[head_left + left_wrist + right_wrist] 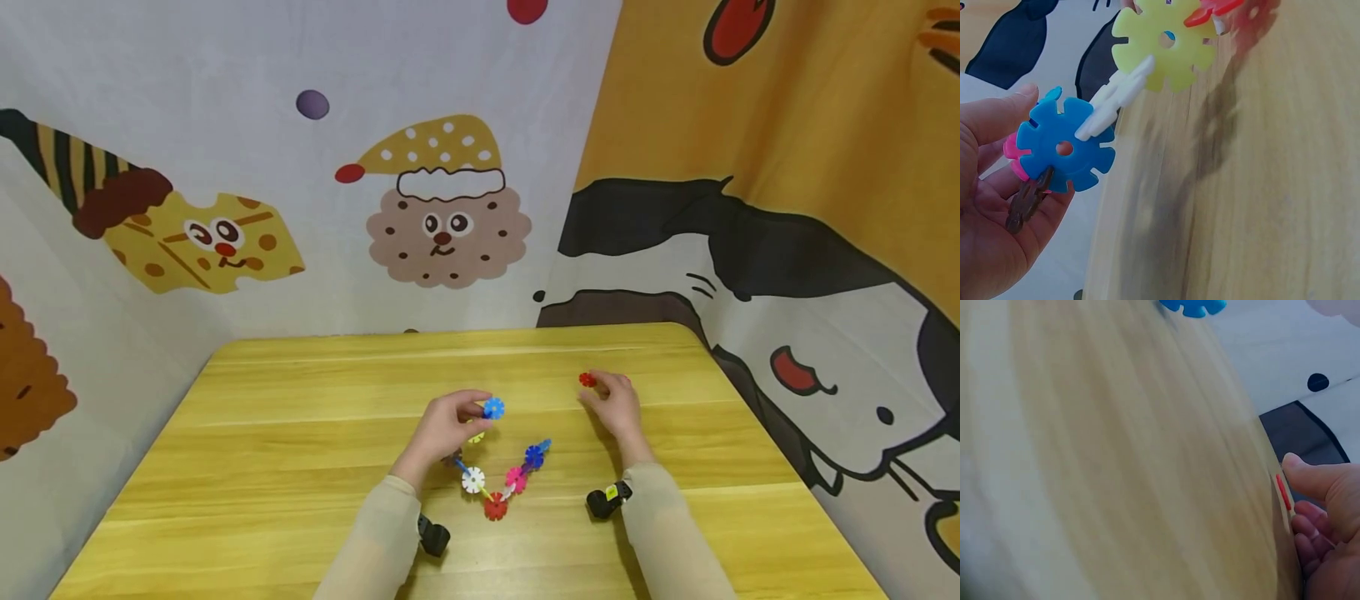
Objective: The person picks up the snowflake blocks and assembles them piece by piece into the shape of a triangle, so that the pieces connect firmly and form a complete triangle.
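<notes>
My left hand [447, 427] pinches one end of a chain of notched plastic discs, with a light blue disc [493, 407] at its fingertips. In the left wrist view, a blue disc [1065, 145] is slotted to a brown disc [1026, 203] and a white disc [1115, 103], which joins a pale yellow disc [1163, 47]. The chain curves over the table through a white disc [473, 480], a red disc [495, 506] and a pink disc [516, 479]. Farther right, my right hand [617, 406] pinches a single red disc [587, 380], seen edge-on in the right wrist view.
The wooden table [262, 483] has its far edge against a curtain [300, 250] printed with cartoon figures. Black wrist cameras, one on the left wrist [433, 536] and one on the right wrist [606, 502], sit low over the table by the sleeves.
</notes>
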### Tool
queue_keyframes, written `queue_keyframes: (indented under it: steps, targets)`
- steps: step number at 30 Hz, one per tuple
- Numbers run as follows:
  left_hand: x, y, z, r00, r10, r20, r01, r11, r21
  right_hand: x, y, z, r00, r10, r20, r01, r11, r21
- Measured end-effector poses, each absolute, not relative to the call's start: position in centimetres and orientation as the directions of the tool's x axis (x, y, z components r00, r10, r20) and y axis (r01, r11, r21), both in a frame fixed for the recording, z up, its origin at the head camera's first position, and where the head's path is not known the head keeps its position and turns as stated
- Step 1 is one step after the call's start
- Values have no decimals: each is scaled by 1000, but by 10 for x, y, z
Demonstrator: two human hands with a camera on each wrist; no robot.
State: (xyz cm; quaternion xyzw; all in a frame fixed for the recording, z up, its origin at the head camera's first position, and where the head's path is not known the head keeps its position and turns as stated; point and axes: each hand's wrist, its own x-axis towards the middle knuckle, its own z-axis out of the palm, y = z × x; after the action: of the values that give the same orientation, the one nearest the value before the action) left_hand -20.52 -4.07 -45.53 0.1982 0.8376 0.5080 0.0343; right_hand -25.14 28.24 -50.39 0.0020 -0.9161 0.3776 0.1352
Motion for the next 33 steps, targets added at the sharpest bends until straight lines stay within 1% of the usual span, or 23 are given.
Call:
queue_keyframes:
  steps: [12, 16, 22, 26, 29, 33]
  targets:
    - [-204, -40, -458, -918, 369, 146, 306, 423, 853, -255, 285, -504, -980, 68, 188, -62, 793, -606]
    - [-204, -41, -460, -917, 369, 153, 313, 425, 849, -258, 283, -505, -978, 80, 194, -49, 813, -581]
    - [-204, -41, -461, -911, 371, 181, 335, 407, 850, -257, 282, -505, -973, 74, 218, -76, 792, -605]
    - [-203, -41, -460, -914, 368, 172, 323, 402, 856, -253, 279, -505, -981, 32, 189, -94, 780, -619]
    - [-203, -42, -459, -917, 365, 161, 311, 402, 861, -249, 276, -506, -989, 42, 145, -66, 746, -662]
    - [-203, -42, -460, -917, 362, 165, 313, 402, 860, -243, 268, -505, -988, 97, 117, -20, 680, -733]
